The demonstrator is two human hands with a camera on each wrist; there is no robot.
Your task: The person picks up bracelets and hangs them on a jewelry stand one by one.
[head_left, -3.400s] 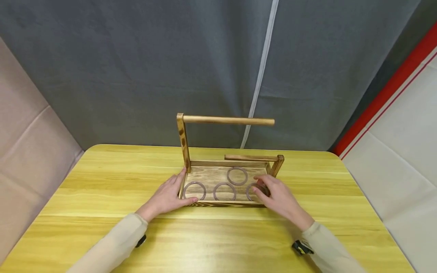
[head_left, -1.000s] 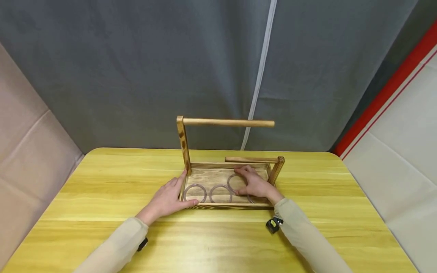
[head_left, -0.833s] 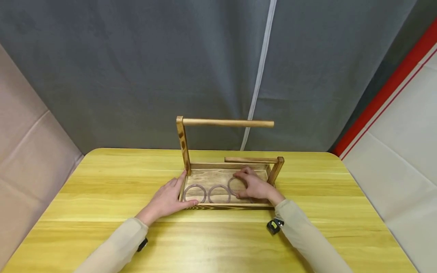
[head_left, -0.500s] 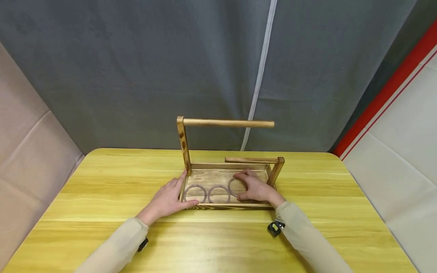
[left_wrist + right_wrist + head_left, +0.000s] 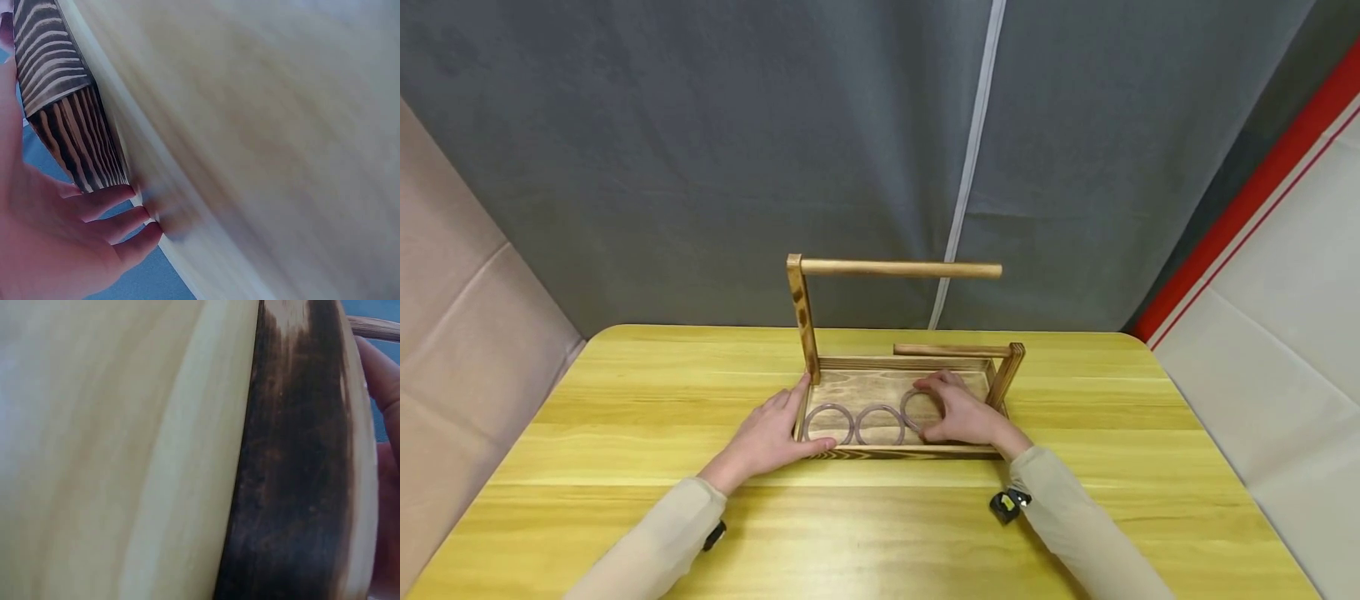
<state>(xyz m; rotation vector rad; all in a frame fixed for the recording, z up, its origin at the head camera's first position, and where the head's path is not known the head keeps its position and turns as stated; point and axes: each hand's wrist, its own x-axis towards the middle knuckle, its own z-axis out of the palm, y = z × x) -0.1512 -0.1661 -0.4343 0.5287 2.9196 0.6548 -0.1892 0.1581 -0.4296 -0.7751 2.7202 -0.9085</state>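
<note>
In the head view, a shallow wooden tray [image 5: 895, 452] with scorched grain stands on the table. It carries an upright post [image 5: 802, 321] with a long rod at its left and a lower post with a shorter rod at its right. Three translucent purplish rings lie inside: a left ring [image 5: 828, 406], a middle ring [image 5: 880, 407] and a right ring [image 5: 904, 414]. My left hand [image 5: 767, 429] rests against the tray's left end, thumb over the front rim, index finger near the post. My right hand [image 5: 966, 414] reaches in, thumb and fingers on the right ring, partly covering it.
The long rod [image 5: 902, 268] overhangs the tray, its right end free. The short rod [image 5: 951, 351] extends left from the right post [image 5: 1006, 375] along the back. The wooden table [image 5: 865, 533] ends at a grey curtain [image 5: 715, 167] behind.
My right hand has moved left from the tray's right corner to the right ring, which now lies nearer the front. The middle ring has slid left against the left ring. My left hand stays put.
</note>
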